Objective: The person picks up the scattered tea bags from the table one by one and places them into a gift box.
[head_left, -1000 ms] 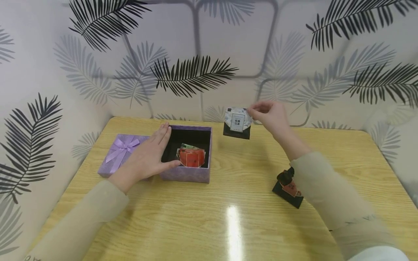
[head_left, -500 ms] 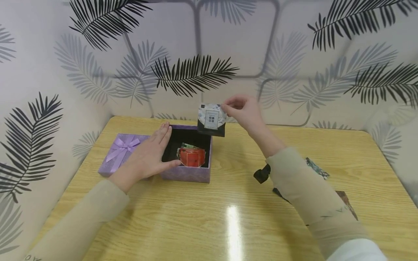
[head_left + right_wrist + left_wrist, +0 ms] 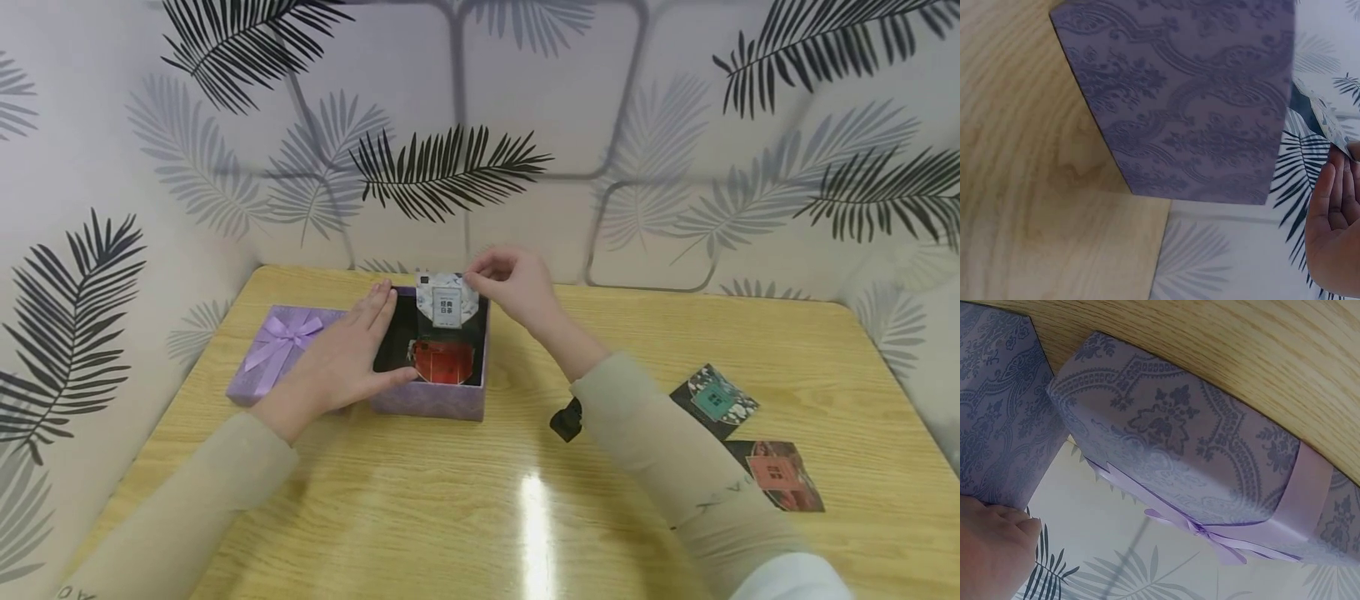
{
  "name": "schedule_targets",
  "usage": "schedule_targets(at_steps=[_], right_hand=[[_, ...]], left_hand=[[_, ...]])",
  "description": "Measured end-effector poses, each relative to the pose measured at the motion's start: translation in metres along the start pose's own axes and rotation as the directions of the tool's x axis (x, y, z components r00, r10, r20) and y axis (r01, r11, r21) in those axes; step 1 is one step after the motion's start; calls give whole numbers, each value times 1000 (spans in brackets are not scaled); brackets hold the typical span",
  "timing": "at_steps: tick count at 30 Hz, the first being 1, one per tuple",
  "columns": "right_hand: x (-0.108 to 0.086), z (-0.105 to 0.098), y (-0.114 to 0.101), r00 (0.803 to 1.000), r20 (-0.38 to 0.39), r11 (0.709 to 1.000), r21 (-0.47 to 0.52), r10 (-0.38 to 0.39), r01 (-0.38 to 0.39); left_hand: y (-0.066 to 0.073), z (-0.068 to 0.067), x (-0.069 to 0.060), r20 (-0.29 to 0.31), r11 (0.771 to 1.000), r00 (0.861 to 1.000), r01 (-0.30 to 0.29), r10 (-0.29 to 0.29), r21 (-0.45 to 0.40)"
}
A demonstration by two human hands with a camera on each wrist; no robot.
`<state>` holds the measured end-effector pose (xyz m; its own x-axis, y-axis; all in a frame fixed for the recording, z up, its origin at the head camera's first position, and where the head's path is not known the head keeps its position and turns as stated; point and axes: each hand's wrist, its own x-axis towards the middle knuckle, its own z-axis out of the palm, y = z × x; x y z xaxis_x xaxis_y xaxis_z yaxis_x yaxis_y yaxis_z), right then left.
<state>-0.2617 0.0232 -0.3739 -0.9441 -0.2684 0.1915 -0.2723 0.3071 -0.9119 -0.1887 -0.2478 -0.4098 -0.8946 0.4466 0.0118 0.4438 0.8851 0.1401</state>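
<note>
My right hand [image 3: 513,287] pinches a black-and-white tea sachet [image 3: 447,302] by its upper right corner. The sachet hangs upright over the open purple box [image 3: 427,402], its lower part inside the rim. Within the box, a red sachet [image 3: 444,363] lies towards the front. My left hand [image 3: 337,354] rests along the box's left wall, fingers extended to the back corner and thumb at the front edge. In the right wrist view, the fingers hold the sachet [image 3: 1322,119] beside the box's outer wall [image 3: 1191,100]. The left wrist view shows part of the left hand [image 3: 997,550] against the box.
The purple lid [image 3: 281,342] with a ribbon bow lies left of the box, partly behind the left hand. On the right of the wooden table [image 3: 450,500] are a green-labelled sachet [image 3: 715,400], a red-labelled sachet [image 3: 780,475] and a small black object [image 3: 566,420] by the right sleeve.
My right hand has carried the white-labelled sachet leftwards from beyond the box's right side, then lowered it into the box opening. The left hand stays on the box.
</note>
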Motion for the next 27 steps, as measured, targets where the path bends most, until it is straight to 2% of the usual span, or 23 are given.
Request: schedule_targets(at_steps=[5,10,15,27], right_hand=[[-6,11,7,999,50,999,-42,-2,5],[-13,18,11,994,90,993,-101,-59,68],[-17,24,14,986,119,976,-170,-117,136],[-28,27,18,965,191,937,-267,-179,226]], left_hand=[[0,1,0,-5,1000,1000,3,-3,-6],[1,0,1,-2,1000,1000,8,-8,-2],[2,0,1,3,1000,1000,13,-13,-13],[2,0,1,0,1000,1000,5,-5,-18]])
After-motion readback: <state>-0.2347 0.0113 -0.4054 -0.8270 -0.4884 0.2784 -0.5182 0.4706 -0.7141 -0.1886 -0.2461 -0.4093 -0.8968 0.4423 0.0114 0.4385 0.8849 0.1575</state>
